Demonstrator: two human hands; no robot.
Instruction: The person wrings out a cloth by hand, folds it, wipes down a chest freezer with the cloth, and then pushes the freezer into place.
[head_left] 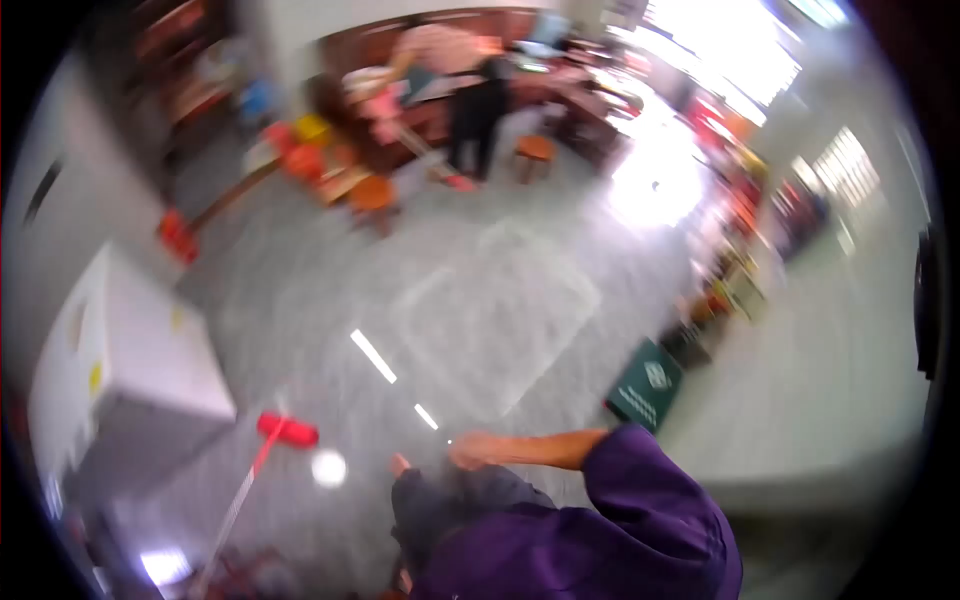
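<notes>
My right hand [473, 450] reaches out in front of my legs from a purple sleeve [645, 480]. Its fingers look curled into a compact fist, but blur hides what, if anything, is in them. Beyond the knuckles, bright white streaks [373, 356] run in line with the hand; I cannot tell whether they are floor reflections or parts of a thin rod. My left hand does not show. A small patch of skin [400, 464] past my dark trousers [430, 500] looks like a foot. To the left, a mop [288, 430] with a red head lies apart from my hand.
At the left is a white cabinet-like box [160, 340]. A dark green box [645, 385] stands by the right wall. Orange stools [535, 150] and a person in dark trousers [478, 125] are near a wooden bench [430, 150] at the back.
</notes>
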